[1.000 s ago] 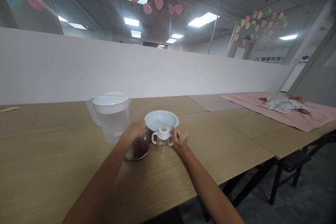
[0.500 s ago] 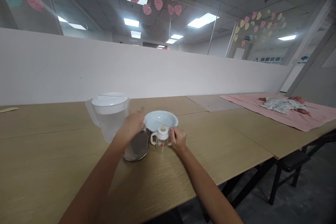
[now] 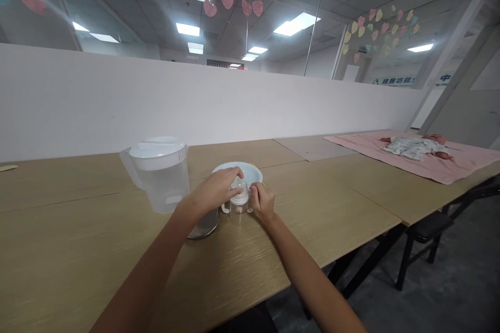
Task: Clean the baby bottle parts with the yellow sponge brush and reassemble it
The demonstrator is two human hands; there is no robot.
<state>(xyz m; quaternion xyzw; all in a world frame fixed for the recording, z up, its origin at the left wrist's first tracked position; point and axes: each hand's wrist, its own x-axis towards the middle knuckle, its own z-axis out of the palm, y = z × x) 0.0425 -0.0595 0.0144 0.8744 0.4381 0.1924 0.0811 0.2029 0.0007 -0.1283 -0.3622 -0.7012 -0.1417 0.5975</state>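
Observation:
A baby bottle (image 3: pixel 239 213) with red lettering and two white handles stands upright on the table. My right hand (image 3: pixel 263 202) is closed around its right handle. Over the bottle's top is a clear domed cap (image 3: pixel 239 182), with the fingers and thumb of my left hand (image 3: pixel 216 188) closed around it. Directly behind the bottle sits a white bowl (image 3: pixel 255 171), partly covered by my left hand. Under my left wrist a shiny rounded metal vessel (image 3: pixel 206 228) shows only in part; its exact kind is unclear.
A clear pitcher (image 3: pixel 166 187) with a white lid stands to the left on the wooden table (image 3: pixel 332 218). At the far right a baby-like doll (image 3: pixel 414 146) lies on a pink cloth (image 3: pixel 441 173). A black stool (image 3: pixel 422 234) stands beyond the table's front edge.
My left hand has moved right, from beside the bowl to the bottle's top, where the clear cap now covers the teat. My right hand stays at the handle. The view has shifted slightly.

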